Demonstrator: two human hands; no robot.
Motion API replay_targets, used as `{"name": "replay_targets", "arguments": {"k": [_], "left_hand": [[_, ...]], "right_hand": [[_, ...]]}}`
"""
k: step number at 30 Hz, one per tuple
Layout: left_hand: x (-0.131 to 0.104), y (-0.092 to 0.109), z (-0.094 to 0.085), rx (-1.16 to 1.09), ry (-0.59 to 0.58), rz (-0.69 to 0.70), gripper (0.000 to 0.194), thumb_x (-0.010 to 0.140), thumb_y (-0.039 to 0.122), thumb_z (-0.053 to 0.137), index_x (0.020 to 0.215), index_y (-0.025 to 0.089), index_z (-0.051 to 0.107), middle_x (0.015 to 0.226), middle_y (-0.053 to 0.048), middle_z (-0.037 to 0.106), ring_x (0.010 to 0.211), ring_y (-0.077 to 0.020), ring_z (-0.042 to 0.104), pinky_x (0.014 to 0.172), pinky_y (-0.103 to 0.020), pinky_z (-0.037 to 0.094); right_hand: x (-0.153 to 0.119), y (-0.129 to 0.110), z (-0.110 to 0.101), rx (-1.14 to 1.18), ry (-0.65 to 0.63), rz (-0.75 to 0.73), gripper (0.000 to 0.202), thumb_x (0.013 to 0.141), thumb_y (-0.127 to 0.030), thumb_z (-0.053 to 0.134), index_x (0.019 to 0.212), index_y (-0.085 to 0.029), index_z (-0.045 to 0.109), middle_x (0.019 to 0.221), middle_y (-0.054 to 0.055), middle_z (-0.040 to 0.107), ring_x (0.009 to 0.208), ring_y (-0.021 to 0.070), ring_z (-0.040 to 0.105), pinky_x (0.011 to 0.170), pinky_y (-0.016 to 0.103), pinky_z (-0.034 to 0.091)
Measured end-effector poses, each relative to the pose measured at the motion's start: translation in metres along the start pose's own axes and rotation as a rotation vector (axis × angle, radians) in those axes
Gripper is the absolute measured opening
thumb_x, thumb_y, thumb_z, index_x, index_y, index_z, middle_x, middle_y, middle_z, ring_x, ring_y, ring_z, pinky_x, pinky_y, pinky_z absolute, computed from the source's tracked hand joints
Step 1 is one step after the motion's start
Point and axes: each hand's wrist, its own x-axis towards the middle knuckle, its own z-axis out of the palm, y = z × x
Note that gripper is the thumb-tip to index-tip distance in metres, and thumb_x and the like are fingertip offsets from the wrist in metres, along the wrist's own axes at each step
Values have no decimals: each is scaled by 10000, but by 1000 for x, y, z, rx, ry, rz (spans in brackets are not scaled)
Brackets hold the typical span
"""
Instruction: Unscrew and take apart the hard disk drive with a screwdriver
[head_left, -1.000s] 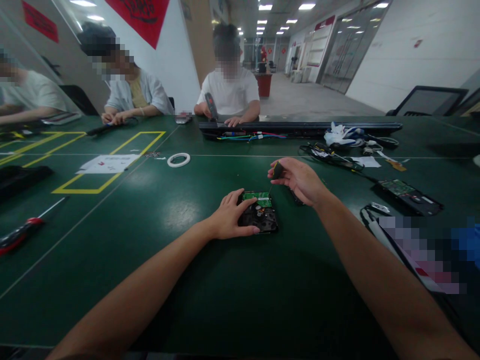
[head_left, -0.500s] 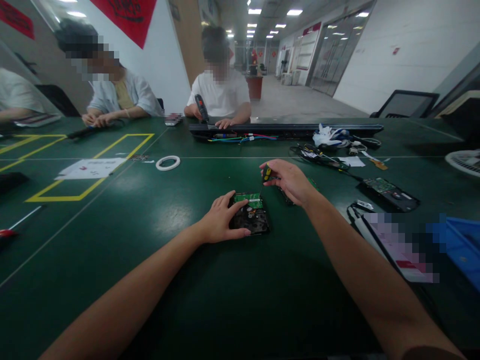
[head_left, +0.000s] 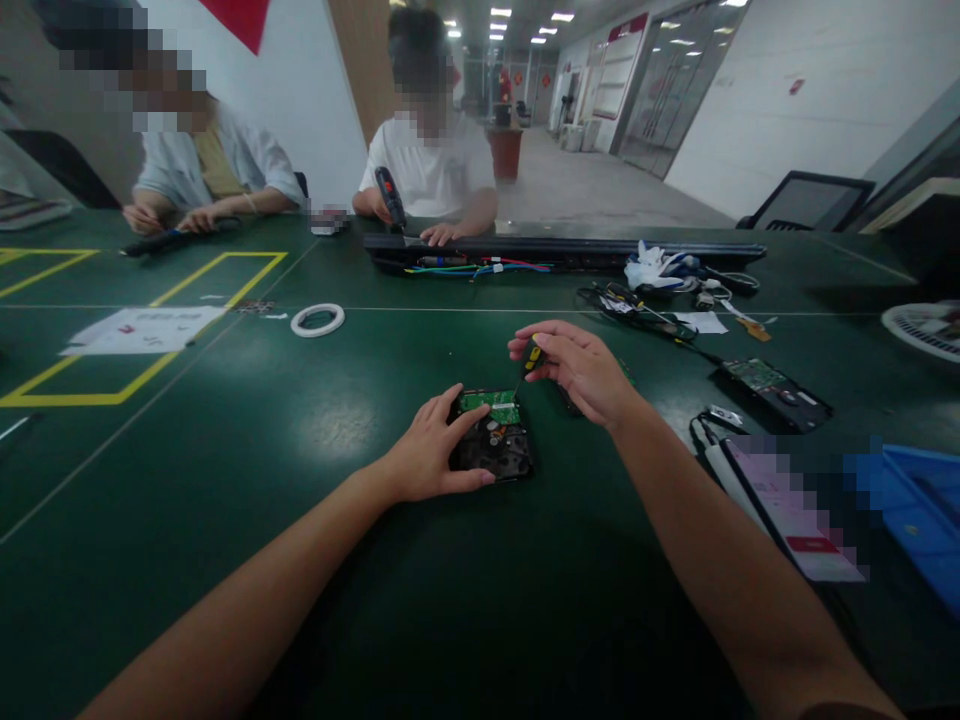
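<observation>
A black hard drive (head_left: 495, 448) with a green circuit board lies flat on the green table (head_left: 337, 620). My left hand (head_left: 431, 445) rests on its left side, fingers spread, thumb along the near edge and index finger on the board. Above the board's right corner, my right hand (head_left: 574, 365) grips a black and yellow screwdriver (head_left: 533, 357) between thumb and fingers. The tool points down, its thin tip at the board's upper right corner. Behind my right hand sits another drive, mostly hidden.
A white ring (head_left: 318, 320) and papers (head_left: 146, 330) lie left. Across the table, a long black bar (head_left: 570, 250) stretches before a person holding a power tool. To the right are cables (head_left: 630, 308), another drive (head_left: 776, 393) and a blue bin (head_left: 926, 510).
The view has shifted slightly, so most things appear a little further left. My left hand still rests on the drive, and my right hand keeps its grip on the screwdriver.
</observation>
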Motion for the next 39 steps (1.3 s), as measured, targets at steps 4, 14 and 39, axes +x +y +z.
{"name": "replay_targets", "arguments": {"k": [4,14,39], "left_hand": [[0,-2,1,0,-1,1,997,840,824,631,1639,312,324,1725,-165,63,1546,-508,178,1214,-674,276],[1,-2,-2,-15,5,5,995,834,812,651,1638,323,327,1729,-150,50,1541,-506,197,1202,-681,303],[0,-1,-3,-18,-2,-2,1025,817,826,660,1638,304,338,1730,-169,47,1556,-509,158,1213,-683,280]], "right_hand": [[0,0,0,30,15,8,164,920,-335,701,1037,-233,756,1048,71,761,1026,217,698,762,324,567],[5,5,-6,22,56,12,181,937,-352,691,1065,-255,776,1040,63,748,950,192,671,654,285,519],[2,6,2,-358,197,-192,315,961,-464,673,1202,-263,645,1072,58,731,992,229,715,679,348,665]]}}
